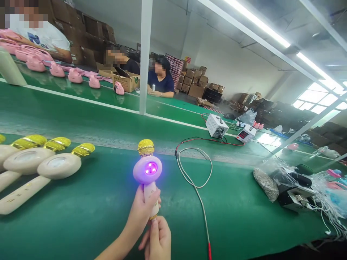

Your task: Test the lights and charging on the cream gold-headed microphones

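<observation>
A toy microphone (148,169) was held up above the green tabletop (114,213), close to the person. Its round body was pale pink, and its top was a gold mesh ball (145,147). A purple light (150,168) was shining from the middle of the round part. The handle was gripped by the left hand (139,213), with its fingers closed around it. The right hand (158,240) was also closed, and its fingertips (154,225) were on the low end of the handle, beside a thin gold ring (153,217).

This microphone looked fully put together, and its light was on. Three more microphones (59,166) were lying on the tabletop to the left, and no light could be seen on them. One was partly cut off by the edge of the view.

A loop of grey cable (195,169) was lying to the right, well apart from the hands. Farther off were a white power box (217,125) and a small meter with red numbers (245,134). A clear plastic bag (265,184) and a black machine (296,198) were on the right. Nothing was seen between the hands and the lit microphone. Pink toys (74,76) were lined up on another green tabletop, and two seated people (159,77) were behind them.
</observation>
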### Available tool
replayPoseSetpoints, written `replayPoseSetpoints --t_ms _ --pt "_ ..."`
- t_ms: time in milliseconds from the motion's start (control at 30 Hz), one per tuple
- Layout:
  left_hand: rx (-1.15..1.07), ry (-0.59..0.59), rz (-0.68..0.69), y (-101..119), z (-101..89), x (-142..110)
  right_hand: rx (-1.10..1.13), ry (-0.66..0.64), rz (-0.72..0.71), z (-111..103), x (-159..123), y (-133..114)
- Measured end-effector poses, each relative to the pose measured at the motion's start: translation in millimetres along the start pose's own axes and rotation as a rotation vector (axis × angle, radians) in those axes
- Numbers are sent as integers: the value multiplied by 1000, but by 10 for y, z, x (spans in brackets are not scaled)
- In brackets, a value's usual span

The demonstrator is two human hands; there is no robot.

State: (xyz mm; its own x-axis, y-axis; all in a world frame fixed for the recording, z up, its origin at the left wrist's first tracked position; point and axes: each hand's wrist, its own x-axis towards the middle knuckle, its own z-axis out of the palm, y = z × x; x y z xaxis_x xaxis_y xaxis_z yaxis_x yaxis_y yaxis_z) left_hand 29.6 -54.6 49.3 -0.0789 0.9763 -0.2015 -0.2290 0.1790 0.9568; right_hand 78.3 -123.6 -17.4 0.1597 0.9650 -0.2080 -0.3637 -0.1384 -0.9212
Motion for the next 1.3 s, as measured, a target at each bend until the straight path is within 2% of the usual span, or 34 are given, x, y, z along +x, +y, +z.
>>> replayPoseSetpoints --t_ms 167,333,400,533,633,700,833,933,1133,1300 --pt "-3 -12 12 -32 20 -18 -59 13 26 -32 -32 -63" --pt "-76 -30 -18 -33 40 -28 -203 -23 -94 -77 -44 -129" --pt "-125 -21 -53 15 58 -32 -252 -50 -74 -91 -65 -202" --pt "-360 -29 -162 291 167 -31 -275 -90 9 -133 -176 -522" --pt "-494 -156 -207 547 286 55 -307 -79 -106 -184 -195 -829" --pt "-512 -230 -183 687 349 112 -373 -14 -184 -193 -169 -1007" --pt "-526 -318 -83 850 420 109 -576 36 -308 -123 -132 -1245" --pt "-555 -336 -51 891 416 75 -605 89 -317 -12 -138 -1331" --pt "-555 -388 -112 916 371 97 -557 113 -315 187 -155 -1402" --pt "-558 -376 -118 917 365 121 -613 143 -283 231 -154 -1438"
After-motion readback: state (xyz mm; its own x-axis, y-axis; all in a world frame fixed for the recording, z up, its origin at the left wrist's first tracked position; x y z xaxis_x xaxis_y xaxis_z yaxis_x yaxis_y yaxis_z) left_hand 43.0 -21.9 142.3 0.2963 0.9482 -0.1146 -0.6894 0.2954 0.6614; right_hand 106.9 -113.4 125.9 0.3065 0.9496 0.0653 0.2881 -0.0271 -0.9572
